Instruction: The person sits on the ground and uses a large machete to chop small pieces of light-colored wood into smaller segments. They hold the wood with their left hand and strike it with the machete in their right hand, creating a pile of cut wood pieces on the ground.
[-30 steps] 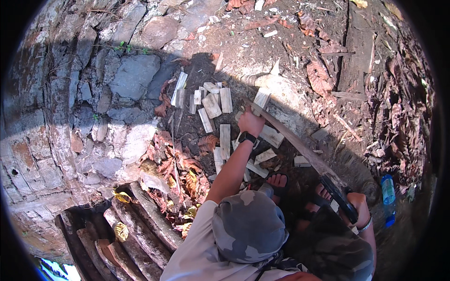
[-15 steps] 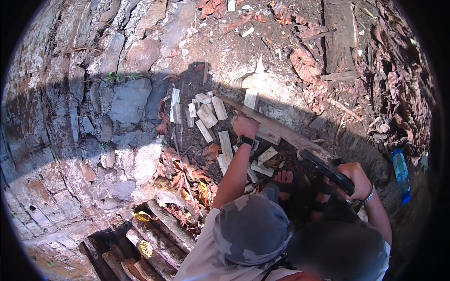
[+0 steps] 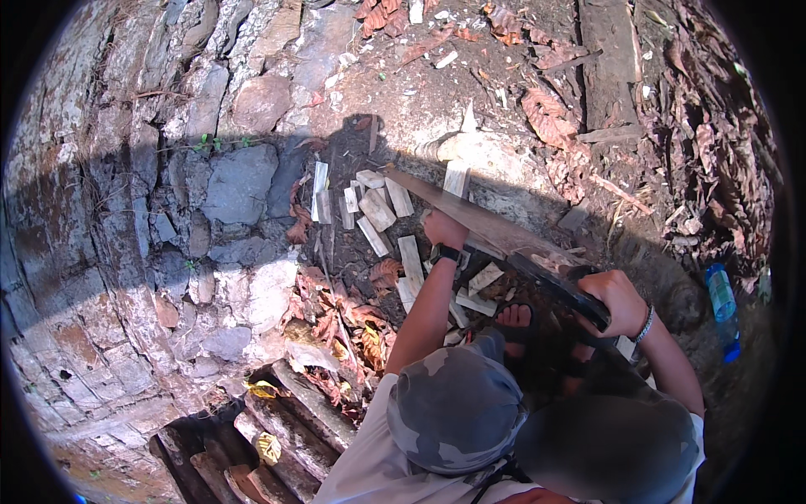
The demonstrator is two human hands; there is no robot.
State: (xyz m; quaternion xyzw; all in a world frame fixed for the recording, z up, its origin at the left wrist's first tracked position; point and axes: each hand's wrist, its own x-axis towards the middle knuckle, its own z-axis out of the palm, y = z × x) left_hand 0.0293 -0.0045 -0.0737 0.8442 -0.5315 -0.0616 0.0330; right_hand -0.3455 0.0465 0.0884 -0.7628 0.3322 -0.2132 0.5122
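My right hand [image 3: 617,304] is closed around the black handle of a handsaw [image 3: 495,225]. Its brownish blade slants up and left from that hand. Across a narrow pale block of wood [image 3: 457,178] lies the blade, with the block's far end showing beyond it. Just below the blade, my left hand [image 3: 445,231], with a dark watch on the wrist, is closed on the near part of this block. Its fingertips are partly hidden. Whether the teeth bite into the wood cannot be made out.
Several cut wood blocks [image 3: 377,210] lie left of my left hand, others nearer my sandalled foot [image 3: 514,317]. A plastic bottle [image 3: 722,307] rests at the right. Stone paving [image 3: 239,185] spreads leftward; dry leaves [image 3: 550,122] litter the ground. Dark logs [image 3: 290,424] lie lower left.
My right hand and the saw handle have shifted left and slightly up, along the blade's line. My left hand stays at the block.
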